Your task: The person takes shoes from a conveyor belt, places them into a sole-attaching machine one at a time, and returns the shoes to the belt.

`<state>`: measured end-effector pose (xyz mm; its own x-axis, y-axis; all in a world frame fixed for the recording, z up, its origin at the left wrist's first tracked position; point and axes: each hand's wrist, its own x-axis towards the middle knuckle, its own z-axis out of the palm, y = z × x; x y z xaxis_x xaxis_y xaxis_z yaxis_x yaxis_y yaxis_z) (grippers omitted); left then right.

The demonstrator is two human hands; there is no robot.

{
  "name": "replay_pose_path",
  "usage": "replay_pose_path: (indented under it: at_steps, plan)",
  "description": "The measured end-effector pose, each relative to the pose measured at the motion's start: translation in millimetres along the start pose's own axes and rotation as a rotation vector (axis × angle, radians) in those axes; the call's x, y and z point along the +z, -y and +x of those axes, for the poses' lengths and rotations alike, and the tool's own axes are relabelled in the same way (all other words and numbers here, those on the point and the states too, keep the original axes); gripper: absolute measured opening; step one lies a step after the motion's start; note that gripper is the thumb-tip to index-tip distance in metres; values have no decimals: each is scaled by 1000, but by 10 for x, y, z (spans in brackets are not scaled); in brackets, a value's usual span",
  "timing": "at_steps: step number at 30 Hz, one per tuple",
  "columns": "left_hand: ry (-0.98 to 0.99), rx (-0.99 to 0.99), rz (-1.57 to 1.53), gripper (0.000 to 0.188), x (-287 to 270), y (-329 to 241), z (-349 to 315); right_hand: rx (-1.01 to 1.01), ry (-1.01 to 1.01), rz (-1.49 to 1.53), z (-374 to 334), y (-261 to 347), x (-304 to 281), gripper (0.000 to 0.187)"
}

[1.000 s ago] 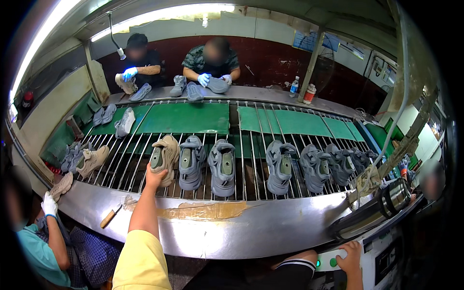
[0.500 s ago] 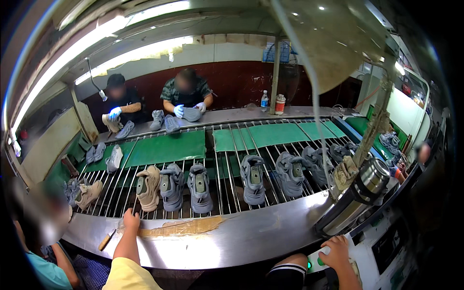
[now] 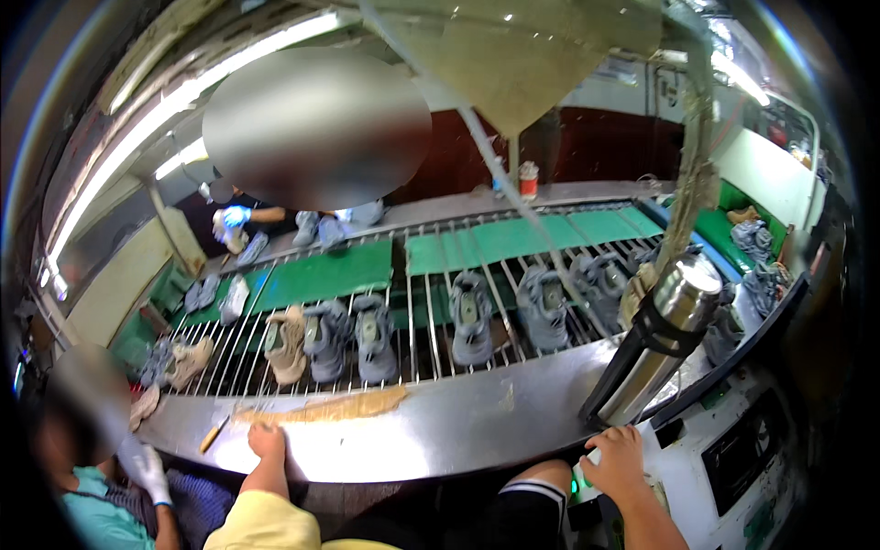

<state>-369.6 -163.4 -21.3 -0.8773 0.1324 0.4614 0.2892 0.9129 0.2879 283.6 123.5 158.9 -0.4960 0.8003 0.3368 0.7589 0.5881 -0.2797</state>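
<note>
My left hand (image 3: 267,441) rests on the metal ledge at the front, its fingers curled in, with nothing visible in them. It lies at the near edge of a strip of brown tape (image 3: 344,404). Left of it is a knife-like tool with a wooden handle (image 3: 209,442). My right hand (image 3: 616,457) lies at the corner of a white machine (image 3: 683,467), fingers apart, beside a green-lit button (image 3: 575,484). Across the rods beyond the ledge stand a beige sneaker (image 3: 286,346) and several grey sneakers (image 3: 374,341), toes pointing away.
A steel flask (image 3: 662,335) with a black strap stands at the right. Green mats (image 3: 330,275) cover the far rods. One co-worker sits at my left with a gloved hand (image 3: 149,472); others handle shoes across the conveyor. A post (image 3: 686,174) rises at the right.
My view has shifted and tilted. My left hand has drawn back from the rods onto the ledge, fingers curling in. My right hand stays by the machine. The left co-worker's gloved hand has come into view.
</note>
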Motion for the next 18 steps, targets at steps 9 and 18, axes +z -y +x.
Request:
replay_pose_path:
  at_steps: [9,18]
  plan:
    - [69,-101,99,36,-292,-286,-237,11,11,61,22,145,-103,21]
    - [-23,-99,14,25,-498,-575,-259,43,48,56,20,146,-147,22]
